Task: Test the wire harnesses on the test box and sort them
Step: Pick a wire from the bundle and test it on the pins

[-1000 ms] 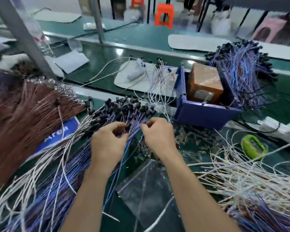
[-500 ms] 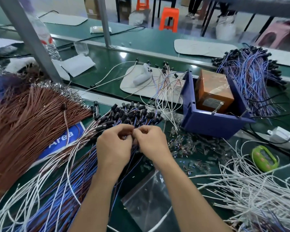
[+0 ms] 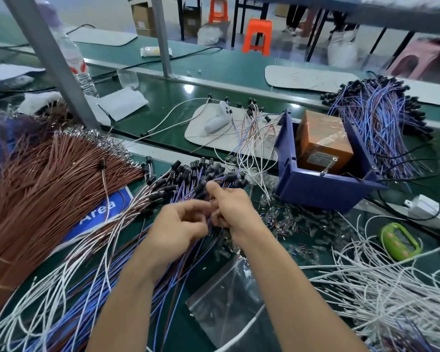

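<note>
A fan of blue, white and brown wire harnesses with black end caps (image 3: 188,171) lies across the green table in front of me. My left hand (image 3: 178,224) and my right hand (image 3: 235,207) meet over its black-capped ends, fingers pinched on one harness from that fan. What lies between the fingertips is hidden by the fingers. The orange test box (image 3: 320,141) sits inside a blue plastic bin (image 3: 315,186) to the right of my hands. A second pile of blue harnesses (image 3: 376,115) lies behind the bin.
A thick bundle of brown wires (image 3: 43,179) fills the left. Loose white wires (image 3: 381,283) spread at the right, beside a green timer (image 3: 399,241). A clear plastic bag (image 3: 229,301) lies by my right forearm. Small clear parts (image 3: 305,227) are scattered below the bin. A grey frame post (image 3: 51,59) rises at left.
My hands came together over the capped ends, and the right hand has since lifted its thumb and fingers higher on the harness. The camera has tilted slightly, showing more of the far table.
</note>
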